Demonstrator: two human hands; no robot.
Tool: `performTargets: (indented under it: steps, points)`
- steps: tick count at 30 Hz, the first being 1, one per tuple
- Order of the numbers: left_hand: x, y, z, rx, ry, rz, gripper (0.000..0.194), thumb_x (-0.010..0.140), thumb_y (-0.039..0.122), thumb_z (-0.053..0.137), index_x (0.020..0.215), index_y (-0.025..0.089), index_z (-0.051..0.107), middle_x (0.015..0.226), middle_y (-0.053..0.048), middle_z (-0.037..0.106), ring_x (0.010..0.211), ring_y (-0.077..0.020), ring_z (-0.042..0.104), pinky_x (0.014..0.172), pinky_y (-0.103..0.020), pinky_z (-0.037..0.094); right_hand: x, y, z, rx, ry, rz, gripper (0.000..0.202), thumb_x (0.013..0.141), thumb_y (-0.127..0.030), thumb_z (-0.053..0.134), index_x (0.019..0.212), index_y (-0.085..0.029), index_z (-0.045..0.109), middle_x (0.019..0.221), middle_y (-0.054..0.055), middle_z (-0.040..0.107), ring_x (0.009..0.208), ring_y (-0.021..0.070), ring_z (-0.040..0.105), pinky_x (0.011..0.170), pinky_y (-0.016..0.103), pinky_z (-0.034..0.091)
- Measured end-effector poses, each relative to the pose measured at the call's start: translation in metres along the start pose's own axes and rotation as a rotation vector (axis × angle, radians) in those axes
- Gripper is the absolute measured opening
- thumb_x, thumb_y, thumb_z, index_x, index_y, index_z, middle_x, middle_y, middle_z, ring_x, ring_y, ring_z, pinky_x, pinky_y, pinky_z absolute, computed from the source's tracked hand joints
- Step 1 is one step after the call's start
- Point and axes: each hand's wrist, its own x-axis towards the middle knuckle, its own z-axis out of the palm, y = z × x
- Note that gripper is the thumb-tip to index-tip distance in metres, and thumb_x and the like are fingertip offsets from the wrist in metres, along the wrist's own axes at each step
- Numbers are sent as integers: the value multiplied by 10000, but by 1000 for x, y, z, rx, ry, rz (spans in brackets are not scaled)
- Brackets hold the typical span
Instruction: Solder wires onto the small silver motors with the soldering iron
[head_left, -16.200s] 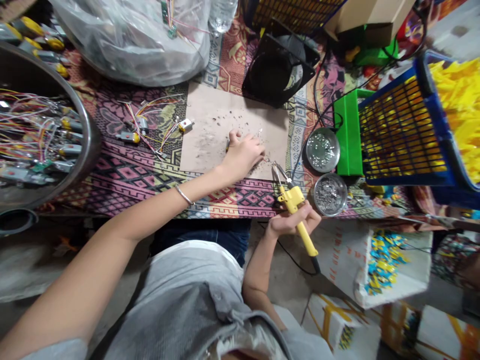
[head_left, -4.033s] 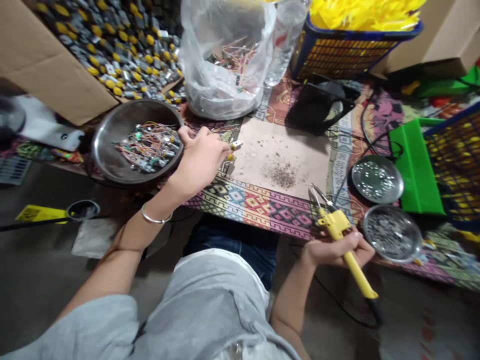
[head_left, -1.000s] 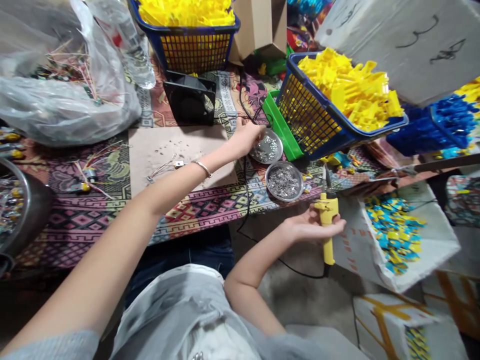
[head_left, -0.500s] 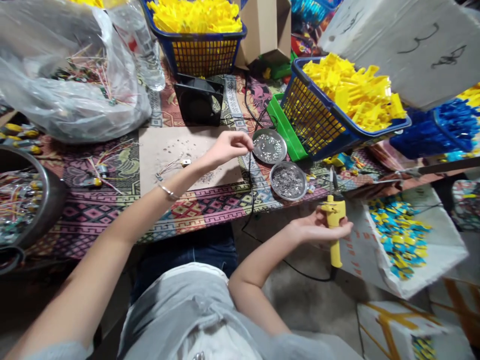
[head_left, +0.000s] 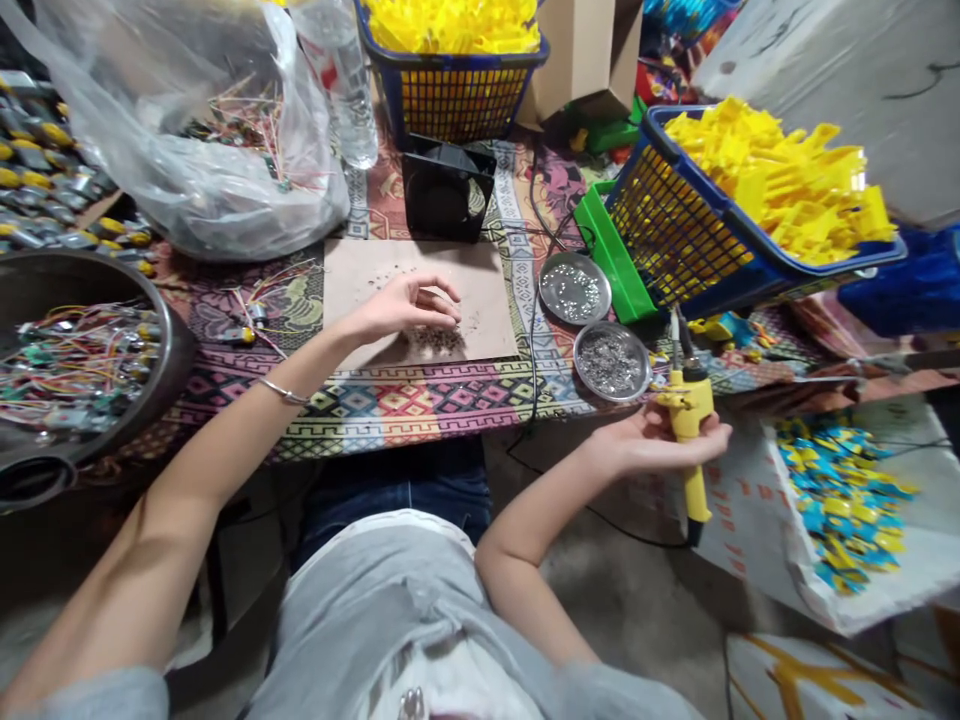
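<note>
My left hand (head_left: 411,306) hovers above the brown cardboard sheet (head_left: 484,290), its thumb and fingers curled together. Anything between the fingertips is too small to make out. Small dark crumbs (head_left: 439,340) lie on the sheet beneath the fingers. My right hand (head_left: 645,440) is wrapped round a yellow soldering gun (head_left: 694,420), held upright off the table's front edge with its tip up. Close to that tip are a dish of small grey metal parts (head_left: 611,360) and another dish of shiny bits (head_left: 575,288).
A black fan (head_left: 448,190) stands behind the sheet. Blue baskets (head_left: 675,210) of yellow plastic parts and a green tray (head_left: 615,255) sit behind the dishes. Left are a metal pot (head_left: 169,350) of wired parts and a plastic bag (head_left: 255,215). A cable (head_left: 534,350) crosses the table.
My left hand has moved left from beside the dish of shiny bits to over the cardboard, covering the small white wired part there. The right hand keeps the soldering gun. The view has shifted left.
</note>
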Motion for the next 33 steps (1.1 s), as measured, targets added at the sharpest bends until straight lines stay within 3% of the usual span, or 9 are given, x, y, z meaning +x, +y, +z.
performTargets:
  steps: [4, 8, 13, 17, 21, 24, 28, 31, 33]
  points:
    - [-3, 4, -5, -3, -30, -13, 571, 620, 368, 1013, 1059, 169, 707, 937, -85, 828, 947, -220, 802, 877, -327, 614, 1, -1, 0, 11, -44, 12, 226, 1010, -347, 401, 844, -221, 488, 778, -50, 351, 663, 57, 474, 575, 138, 396]
    - [1, 1, -10, 218, -110, 50, 511, 757, 411, 919, 1149, 158, 711, 976, -114, 835, 993, -271, 810, 905, -375, 613, 3, 0, -2, 26, -66, 8, 232, 1016, -336, 401, 843, -216, 497, 767, -49, 369, 673, 60, 494, 585, 137, 399]
    - [17, -8, -8, 675, -150, 250, 452, 901, 208, 697, 1348, 167, 637, 1016, -71, 836, 944, -204, 790, 945, -343, 573, 4, 2, -2, 33, -47, 10, 186, 1011, -314, 421, 883, -218, 515, 751, -63, 342, 621, 60, 437, 590, 153, 411]
    - [29, -11, -4, 787, -199, 345, 513, 912, 166, 609, 1425, 144, 605, 1098, -98, 818, 971, -183, 758, 917, -311, 564, 5, 1, -3, 9, -50, 20, 207, 1012, -339, 415, 891, -213, 527, 740, -72, 308, 568, 57, 360, 588, 161, 412]
    - [30, -9, -5, 804, -193, 394, 477, 952, 202, 610, 1425, 145, 611, 1154, -112, 800, 994, -178, 752, 926, -300, 557, 7, 1, -4, 15, -61, 2, 201, 1015, -336, 409, 919, -203, 525, 782, -53, 403, 636, 55, 466, 602, 160, 410]
    - [30, -3, 0, 851, -103, 460, 335, 998, 249, 621, 1310, 151, 696, 1180, -118, 789, 1057, -202, 740, 973, -327, 547, 10, 2, -4, 14, -47, -19, 185, 1006, -335, 417, 935, -199, 520, 853, -25, 467, 718, 61, 537, 610, 166, 407]
    - [41, 5, 39, 866, -77, 532, 202, 1044, 239, 606, 1141, 159, 764, 1136, -99, 785, 1033, -200, 725, 957, -333, 543, 14, 4, -8, -46, -25, -76, 179, 964, -405, 449, 943, -234, 497, 866, -15, 405, 724, 93, 512, 624, 212, 439]
    - [58, 9, 92, 888, -141, 580, 210, 1063, 188, 578, 1126, 151, 775, 1135, -102, 779, 1035, -209, 708, 951, -354, 534, 17, 4, -13, -130, -22, -125, 221, 920, -466, 454, 984, -258, 492, 918, 2, 397, 787, 127, 526, 682, 264, 484]
    - [69, 11, 131, 1004, -182, 605, 233, 1044, 113, 568, 1104, 164, 787, 1069, -94, 788, 1080, -251, 690, 1001, -433, 505, 18, 3, -16, -135, 1, -141, 271, 889, -504, 472, 1012, -262, 488, 958, 7, 400, 832, 129, 531, 721, 270, 485]
